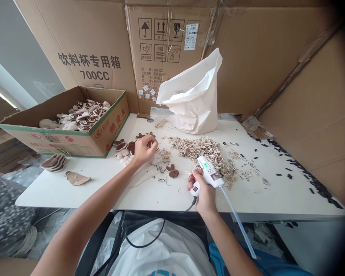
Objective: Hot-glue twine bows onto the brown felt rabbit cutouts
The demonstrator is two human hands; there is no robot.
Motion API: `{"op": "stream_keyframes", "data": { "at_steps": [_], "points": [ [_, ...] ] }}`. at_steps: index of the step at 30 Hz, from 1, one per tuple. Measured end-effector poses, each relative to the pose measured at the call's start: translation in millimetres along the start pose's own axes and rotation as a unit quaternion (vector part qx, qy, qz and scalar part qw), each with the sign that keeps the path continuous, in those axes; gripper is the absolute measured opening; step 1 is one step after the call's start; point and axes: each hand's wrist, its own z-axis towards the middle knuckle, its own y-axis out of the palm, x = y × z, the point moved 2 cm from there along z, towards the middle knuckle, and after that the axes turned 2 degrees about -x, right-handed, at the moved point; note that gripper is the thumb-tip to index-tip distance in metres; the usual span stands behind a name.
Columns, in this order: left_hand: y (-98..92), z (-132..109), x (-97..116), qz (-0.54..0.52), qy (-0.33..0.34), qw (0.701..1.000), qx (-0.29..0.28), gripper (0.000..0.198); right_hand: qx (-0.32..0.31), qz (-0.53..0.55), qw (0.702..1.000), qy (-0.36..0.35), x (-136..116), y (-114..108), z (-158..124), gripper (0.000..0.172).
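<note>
My right hand point(204, 191) is wrapped round the handle of a white hot glue gun point(209, 171) with a glowing green panel. A translucent glue stick point(238, 220) sticks out of its back end, and its nozzle points away from me over the table. My left hand point(145, 149) hovers at the table's middle, fingers curled and pinched; whatever may be between them is hidden. Beside that hand lie brown and cream fabric pieces point(123, 147). One brown piece with rounded lobes point(172, 171) lies flat between my hands. Past the nozzle spreads a heap of small beige loops point(204, 149).
An open carton point(103, 142) of brown and cream pieces stands at left. A white bag point(192, 115) rests at the back against tall cardboard point(244, 57). Black bits point(304, 172) line the right edge. A stack of fabric pieces point(54, 162) and a cardboard scrap point(77, 178) lie front left.
</note>
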Motion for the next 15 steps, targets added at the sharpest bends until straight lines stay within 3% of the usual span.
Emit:
{"op": "stream_keyframes", "data": {
  "at_steps": [4,9,15],
  "points": [
    [-0.7,2.1,-4.0,0.020,0.000,1.000,-0.019,0.031,-0.001,-0.005,1.000,-0.003,-0.5,0.8,-0.4,0.031],
    [5.2,0.7,-1.0,0.006,0.028,0.998,-0.064,0.019,-0.002,-0.007,1.000,0.004,-1.1,2.0,-1.1,0.030],
    [3.6,0.8,3.2,-0.034,0.037,0.997,-0.060,0.010,-0.004,-0.008,1.000,0.004,-0.1,1.3,-0.1,0.030]
  ]
}}
